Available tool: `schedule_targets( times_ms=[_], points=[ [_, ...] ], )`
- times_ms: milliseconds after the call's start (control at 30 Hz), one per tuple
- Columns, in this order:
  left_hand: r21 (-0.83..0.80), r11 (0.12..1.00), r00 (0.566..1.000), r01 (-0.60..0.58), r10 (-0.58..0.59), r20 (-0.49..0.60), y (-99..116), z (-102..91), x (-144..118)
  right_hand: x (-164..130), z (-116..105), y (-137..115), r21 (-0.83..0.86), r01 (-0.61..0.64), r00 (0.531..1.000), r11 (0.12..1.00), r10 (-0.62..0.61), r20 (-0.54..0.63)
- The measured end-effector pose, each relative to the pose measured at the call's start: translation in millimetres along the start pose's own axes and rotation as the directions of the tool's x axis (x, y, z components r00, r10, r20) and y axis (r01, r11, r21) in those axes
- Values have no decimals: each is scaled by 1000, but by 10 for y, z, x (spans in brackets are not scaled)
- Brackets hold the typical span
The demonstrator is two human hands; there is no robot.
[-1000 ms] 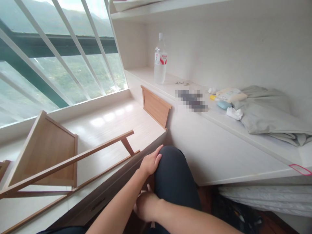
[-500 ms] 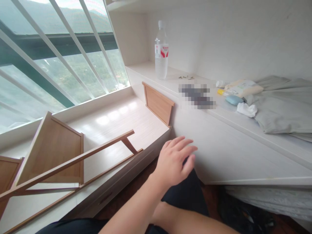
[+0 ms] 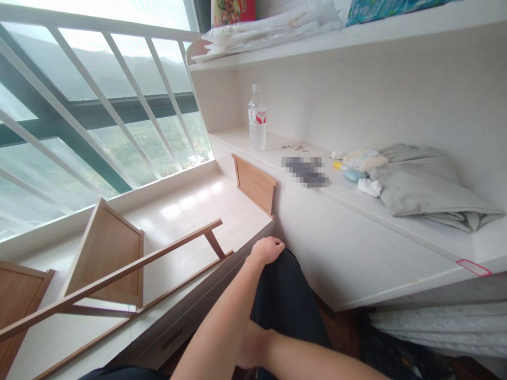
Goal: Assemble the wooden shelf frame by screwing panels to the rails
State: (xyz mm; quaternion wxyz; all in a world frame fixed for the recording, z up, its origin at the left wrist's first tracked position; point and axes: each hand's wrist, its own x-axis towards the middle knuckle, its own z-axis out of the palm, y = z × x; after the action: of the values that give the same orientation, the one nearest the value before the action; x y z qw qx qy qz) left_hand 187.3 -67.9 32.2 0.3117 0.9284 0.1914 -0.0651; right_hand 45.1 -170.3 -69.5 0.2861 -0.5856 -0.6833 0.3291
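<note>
White built-in furniture fills the head view: a wide window sill [image 3: 186, 211] runs under a barred window [image 3: 99, 105], and a long shelf [image 3: 356, 200] meets it at the corner, with a second shelf [image 3: 317, 42] above.

On the sill lies a wooden frame [image 3: 114, 264], light brown, made of a flat panel and thin rails. It is tipped on its side, the panel leaning up toward the window. Its long rails run from the lower left edge of the view up and right toward the corner, ending in a short angled brace. A smaller wooden panel [image 3: 255, 184] stands upright against the shelf's front, well apart from the frame.

The left hand [image 3: 267, 249] rests on a raised knee [image 3: 285, 295] in dark cloth, just beside the sill's front edge and near the frame's right end without touching it. Its grip is curled loosely together, clamped on nothing. The right hand [image 3: 247, 348] is low between the left forearm and the leg, mostly hidden; I cannot tell how its grip stands.

Along the shelf stand a water bottle [image 3: 257, 119], a few small screws [image 3: 293, 148], some small packets [image 3: 362, 158], a crumpled tissue [image 3: 369, 186] and a folded grey cloth [image 3: 428, 184].
</note>
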Motion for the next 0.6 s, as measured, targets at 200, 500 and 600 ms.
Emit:
schedule_targets(
  times_ms=[200, 500, 600],
  points=[
    [-125, 992, 999, 34, -36, -17, -502, -67, -287, -439, -415, -246, -139, 45, 998, 989, -40, 44],
    [-270, 925, 963, 266, -266, 35, -1287, 413, -1278, -1136, -925, 27, 240, -330, 852, 913, 398, -341],
    [-343, 886, 948, 312, -314, 53, -1345, 598, -1503, -1039, -808, 313, 393, -292, 841, 872, 429, -330]
  ],
)
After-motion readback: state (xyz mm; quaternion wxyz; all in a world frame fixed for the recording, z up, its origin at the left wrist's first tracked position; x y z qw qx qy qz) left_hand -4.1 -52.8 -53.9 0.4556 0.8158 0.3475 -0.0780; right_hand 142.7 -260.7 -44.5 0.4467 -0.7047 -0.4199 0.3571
